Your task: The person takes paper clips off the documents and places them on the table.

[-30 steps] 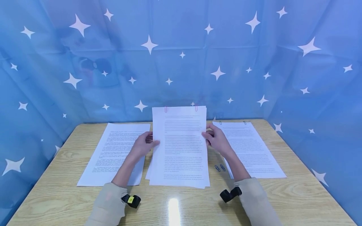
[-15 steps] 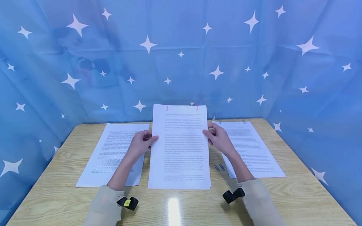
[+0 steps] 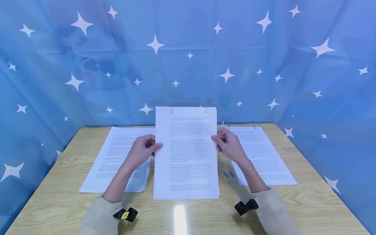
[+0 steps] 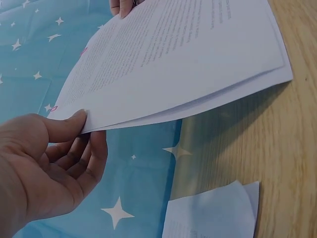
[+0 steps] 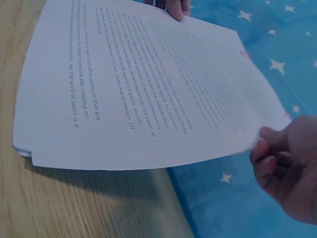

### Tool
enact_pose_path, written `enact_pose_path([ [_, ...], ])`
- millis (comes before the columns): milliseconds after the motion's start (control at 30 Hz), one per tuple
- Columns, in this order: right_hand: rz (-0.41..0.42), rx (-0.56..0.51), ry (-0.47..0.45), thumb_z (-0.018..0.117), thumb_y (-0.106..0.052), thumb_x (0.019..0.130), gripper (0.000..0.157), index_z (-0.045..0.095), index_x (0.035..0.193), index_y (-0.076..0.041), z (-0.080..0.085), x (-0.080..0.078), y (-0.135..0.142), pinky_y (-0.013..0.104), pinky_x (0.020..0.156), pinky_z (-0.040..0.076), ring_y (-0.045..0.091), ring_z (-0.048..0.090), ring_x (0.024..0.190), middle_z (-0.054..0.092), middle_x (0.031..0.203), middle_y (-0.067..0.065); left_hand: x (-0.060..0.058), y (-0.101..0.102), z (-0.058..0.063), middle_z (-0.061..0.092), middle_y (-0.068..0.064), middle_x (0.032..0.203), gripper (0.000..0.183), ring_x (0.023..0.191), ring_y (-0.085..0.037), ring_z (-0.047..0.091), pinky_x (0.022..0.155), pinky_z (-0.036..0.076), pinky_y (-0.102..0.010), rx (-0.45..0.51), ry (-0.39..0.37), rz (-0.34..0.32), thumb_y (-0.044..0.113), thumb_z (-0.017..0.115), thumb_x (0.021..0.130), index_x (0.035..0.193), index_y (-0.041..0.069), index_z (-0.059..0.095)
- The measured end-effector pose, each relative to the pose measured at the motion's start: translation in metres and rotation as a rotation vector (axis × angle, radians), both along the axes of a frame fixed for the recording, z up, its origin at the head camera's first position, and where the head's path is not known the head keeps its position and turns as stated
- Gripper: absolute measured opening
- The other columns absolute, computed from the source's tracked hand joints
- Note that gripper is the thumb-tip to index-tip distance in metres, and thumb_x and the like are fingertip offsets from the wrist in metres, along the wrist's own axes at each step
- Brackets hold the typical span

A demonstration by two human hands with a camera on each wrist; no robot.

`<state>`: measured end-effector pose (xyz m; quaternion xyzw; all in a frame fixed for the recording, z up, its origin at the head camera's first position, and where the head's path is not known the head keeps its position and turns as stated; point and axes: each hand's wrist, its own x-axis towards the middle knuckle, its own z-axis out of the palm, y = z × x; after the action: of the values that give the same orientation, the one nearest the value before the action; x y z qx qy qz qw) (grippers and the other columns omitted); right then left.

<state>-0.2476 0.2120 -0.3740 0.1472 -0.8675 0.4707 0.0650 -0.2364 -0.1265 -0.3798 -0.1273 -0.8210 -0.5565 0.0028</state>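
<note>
A stack of printed paper sheets is held up at the middle of the table, its top edge tilted away and raised. Two pink paper clips sit along that top edge, one near each corner. My left hand pinches the stack's left edge, thumb on the front and fingers behind. On the opposite edge my right hand pinches it the same way. The left wrist view shows the sheets slightly parted along one side. In the right wrist view a lower corner of the stack is uneven.
Another printed pile lies at the left of the wooden table. At the right is a pile with two dark clips on its top edge. Two loose blue paper clips lie beside it. A starry blue curtain hangs behind.
The stack has come slightly up and nearer, and its sheets line up better; earlier, corners stuck out at the bottom. Both hands keep their hold on its edges.
</note>
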Motion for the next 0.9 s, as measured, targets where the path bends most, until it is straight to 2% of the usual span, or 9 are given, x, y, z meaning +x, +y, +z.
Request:
enact_pose_path([
  [167,-0.009,-0.004,0.054,0.061,-0.022,0.103,0.020,0.056,0.111,-0.004,0.003,0.003,-0.003,0.028,0.046,0.035,0.026,0.056,0.053,0.061,0.066,0.011,0.004,-0.003,0.004,0.068,-0.010,0.085,0.015,0.073,-0.023,0.063,0.070,0.057,-0.040,-0.006,0.002,-0.006,0.014,0.069,0.097,0.101,0.000,0.068],
  [267,-0.005,-0.021,0.081,0.062,-0.021,0.103,0.020,0.057,0.110,-0.003,0.004,0.004,-0.005,0.028,0.046,0.036,0.020,0.055,0.052,0.064,0.069,0.010,0.006,-0.004,0.006,0.068,-0.008,0.081,0.014,0.071,-0.025,0.064,0.068,0.056,-0.036,-0.015,0.004,-0.005,0.016,0.071,0.097,0.098,0.001,0.069],
  [467,-0.003,-0.031,0.113,0.062,-0.019,0.102,0.018,0.059,0.111,-0.003,0.008,0.008,-0.007,0.027,0.049,0.040,0.021,0.055,0.054,0.066,0.073,0.009,0.010,-0.007,0.010,0.066,-0.005,0.074,0.015,0.067,-0.025,0.063,0.066,0.053,-0.035,-0.059,0.045,0.001,0.017,0.072,0.096,0.089,0.004,0.070],
  [633,-0.022,0.017,0.158,0.064,-0.016,0.101,0.014,0.063,0.109,-0.005,0.012,0.012,-0.008,0.027,0.055,0.040,0.023,0.052,0.061,0.068,0.079,0.005,0.011,-0.007,0.010,0.067,-0.005,0.076,0.011,0.067,-0.026,0.063,0.064,0.053,-0.032,-0.087,0.093,0.002,0.013,0.072,0.095,0.089,0.004,0.072],
  [767,-0.038,0.061,0.195,0.067,-0.015,0.099,0.012,0.064,0.106,-0.006,0.011,0.013,-0.008,0.027,0.060,0.042,0.022,0.053,0.069,0.068,0.084,0.004,0.011,-0.006,0.009,0.067,-0.005,0.074,0.013,0.065,-0.024,0.063,0.063,0.051,-0.031,-0.108,0.120,0.023,0.011,0.072,0.095,0.085,0.004,0.070],
  [900,-0.031,0.047,0.214,0.068,-0.017,0.099,0.015,0.066,0.108,-0.006,0.011,0.012,-0.007,0.027,0.065,0.044,0.022,0.055,0.075,0.065,0.088,0.005,0.011,-0.007,0.008,0.066,-0.004,0.071,0.017,0.062,-0.019,0.061,0.061,0.048,-0.030,-0.118,0.162,0.057,0.009,0.074,0.093,0.078,0.005,0.067],
])
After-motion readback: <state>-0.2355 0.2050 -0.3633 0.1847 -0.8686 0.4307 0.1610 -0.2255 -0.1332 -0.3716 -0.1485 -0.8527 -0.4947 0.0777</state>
